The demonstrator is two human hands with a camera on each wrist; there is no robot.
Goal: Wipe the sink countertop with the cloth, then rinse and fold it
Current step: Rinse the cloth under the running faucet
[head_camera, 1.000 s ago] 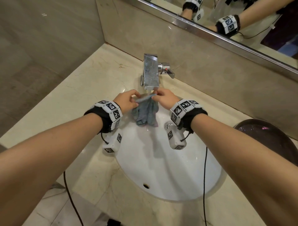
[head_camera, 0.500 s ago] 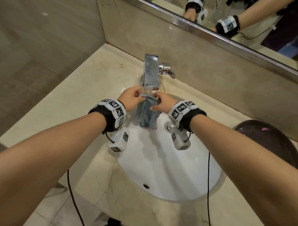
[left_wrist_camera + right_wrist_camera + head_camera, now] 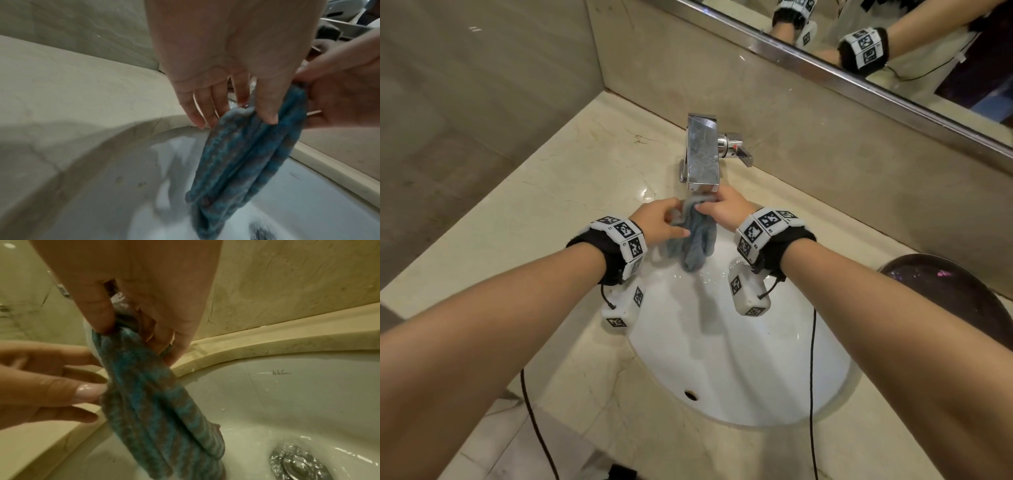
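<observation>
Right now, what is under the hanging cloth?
Under the cloth, the wet white basin and, in the right wrist view, the metal drain; the basin directly behind its folds is hidden.

Your right hand point(image 3: 726, 210) is covering the top of the cloth point(image 3: 697, 240) in the head view, so you are not seeing where the water is hitting it. The faucet point(image 3: 703, 154) is hiding its own spout opening. In the left wrist view, the bottom of the cloth point(image 3: 242, 170) is blurring and running off the lower edge, and the drain point(image 3: 261, 230) is only a dark smear. In the right wrist view, your left hand point(image 3: 41, 378) is being cut off by the left edge, and the small writing point(image 3: 281, 373) on the sink point(image 3: 298, 394) is too tiny to read. The dark bowl point(image 3: 955, 291) is getting cut by the head view's right edge.
</observation>
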